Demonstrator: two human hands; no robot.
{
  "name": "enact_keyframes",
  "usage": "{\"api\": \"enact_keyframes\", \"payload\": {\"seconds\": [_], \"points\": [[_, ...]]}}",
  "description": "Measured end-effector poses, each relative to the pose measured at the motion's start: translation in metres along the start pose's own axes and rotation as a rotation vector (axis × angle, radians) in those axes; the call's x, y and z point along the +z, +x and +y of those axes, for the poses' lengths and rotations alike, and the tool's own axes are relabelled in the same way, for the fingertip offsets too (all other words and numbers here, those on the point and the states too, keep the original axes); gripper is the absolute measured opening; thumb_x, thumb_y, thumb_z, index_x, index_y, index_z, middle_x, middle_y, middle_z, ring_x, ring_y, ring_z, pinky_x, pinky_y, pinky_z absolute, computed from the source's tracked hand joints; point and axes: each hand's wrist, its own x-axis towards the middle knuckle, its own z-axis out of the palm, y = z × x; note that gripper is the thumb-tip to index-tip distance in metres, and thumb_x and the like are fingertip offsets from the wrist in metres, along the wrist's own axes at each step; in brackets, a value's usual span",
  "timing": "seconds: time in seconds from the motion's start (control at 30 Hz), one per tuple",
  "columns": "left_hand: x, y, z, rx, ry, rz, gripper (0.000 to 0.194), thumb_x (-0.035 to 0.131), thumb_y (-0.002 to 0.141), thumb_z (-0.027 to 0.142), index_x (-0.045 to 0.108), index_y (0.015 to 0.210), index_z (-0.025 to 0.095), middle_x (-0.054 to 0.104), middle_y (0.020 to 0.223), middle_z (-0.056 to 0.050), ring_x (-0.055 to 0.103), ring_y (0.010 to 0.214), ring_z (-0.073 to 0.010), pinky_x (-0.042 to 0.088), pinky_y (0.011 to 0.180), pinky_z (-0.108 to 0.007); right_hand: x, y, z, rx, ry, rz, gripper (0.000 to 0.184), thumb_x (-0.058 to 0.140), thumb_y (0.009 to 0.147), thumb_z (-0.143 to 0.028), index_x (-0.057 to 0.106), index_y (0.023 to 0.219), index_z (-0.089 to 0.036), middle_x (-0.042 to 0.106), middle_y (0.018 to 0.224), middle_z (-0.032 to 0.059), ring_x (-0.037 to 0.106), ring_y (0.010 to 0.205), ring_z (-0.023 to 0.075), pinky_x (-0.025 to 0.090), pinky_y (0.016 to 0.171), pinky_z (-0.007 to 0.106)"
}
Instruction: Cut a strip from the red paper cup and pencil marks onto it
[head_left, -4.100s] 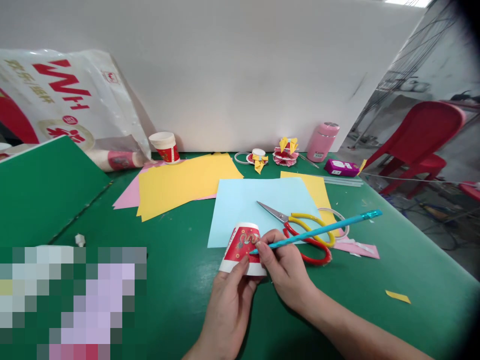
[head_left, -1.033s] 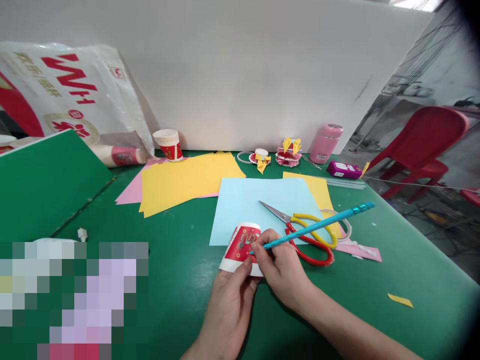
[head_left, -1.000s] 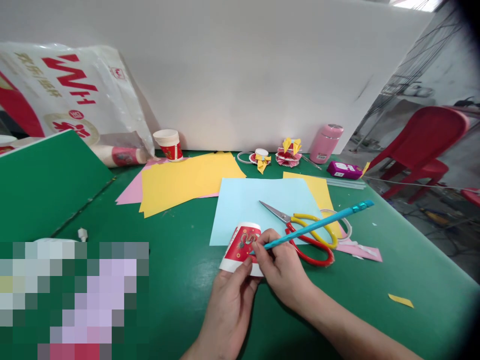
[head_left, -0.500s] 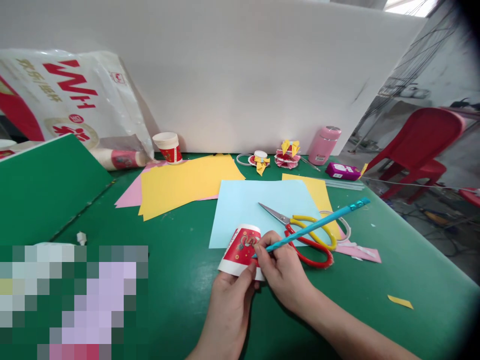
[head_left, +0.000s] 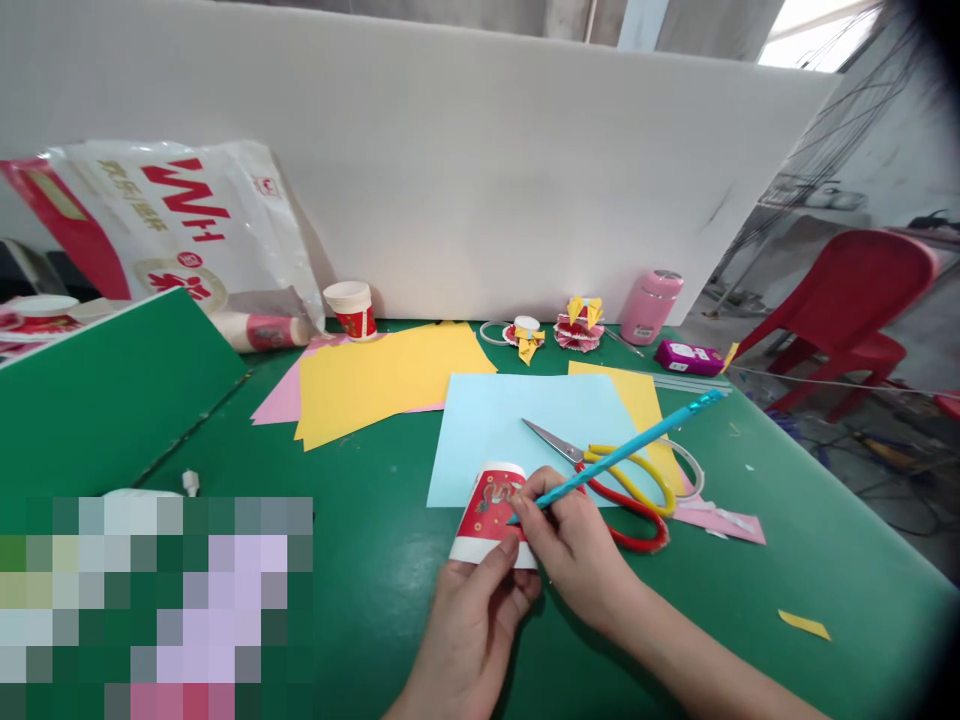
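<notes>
My left hand point(head_left: 476, 610) is closed round the lower end of a red and white paper cup point(head_left: 487, 500), its thumb lying on the cup's white band. In my right hand point(head_left: 574, 535) is a blue pencil point(head_left: 630, 445), pinched near its point, which meets the red side of the cup. Its other end slants up to the right. Just beyond my hands, scissors point(head_left: 600, 475) with one yellow and one red handle lie partly on a light blue sheet of paper point(head_left: 480, 425). My right hand hides part of the cup's right side.
Yellow sheets point(head_left: 390, 375) overlap pink paper at the back left. A paper cup point(head_left: 351, 310) stands before the white board, with a pink bottle point(head_left: 651, 307) and a purple packet point(head_left: 688, 357) farther right. A tape roll point(head_left: 697, 470) lies near the scissors, paper scraps point(head_left: 804, 625) at right.
The whole view has shifted, so things appear slightly lower and farther right. My left fingers have moved a little on the cup; the pencil point is still against its red side.
</notes>
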Motion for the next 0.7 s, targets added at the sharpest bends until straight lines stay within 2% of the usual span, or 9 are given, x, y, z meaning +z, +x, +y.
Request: {"api": "enact_keyframes", "payload": {"seconds": [0.23,0.53,0.7], "points": [[-0.001,0.005,-0.004,0.040,0.063,-0.033,0.017,0.059,0.074,0.020,0.066,0.089,0.014,0.064,0.072,-0.005,0.052,0.061,-0.0106,0.044,0.060,-0.023,0.002,-0.003,0.016,0.076,0.375,0.069,0.022,0.040,0.088,-0.039,0.038,0.075,-0.021,0.044,0.044,-0.0091,0.049,0.035,0.0096,0.039,0.034,0.019],[-0.002,0.007,-0.007,0.019,0.088,0.069,0.023,0.065,0.068,0.023,0.066,0.090,0.015,0.062,0.067,-0.004,0.051,0.058,-0.0112,0.045,0.058,-0.023,0.004,-0.006,0.019,0.062,0.355,-0.013,0.017,0.042,0.088,-0.034,0.040,0.077,-0.021,0.047,0.046,-0.0079,0.051,0.038,0.0101,0.041,0.037,0.019],[-0.002,0.006,-0.007,0.031,0.090,0.069,0.027,0.065,0.068,0.023,0.064,0.094,0.014,0.061,0.069,-0.003,0.049,0.059,-0.0104,0.045,0.058,-0.023,0.006,-0.007,0.022,0.083,0.313,-0.014,0.016,0.042,0.088,-0.034,0.041,0.078,-0.021,0.047,0.047,-0.0075,0.052,0.038,0.0099,0.041,0.037,0.019]]}}
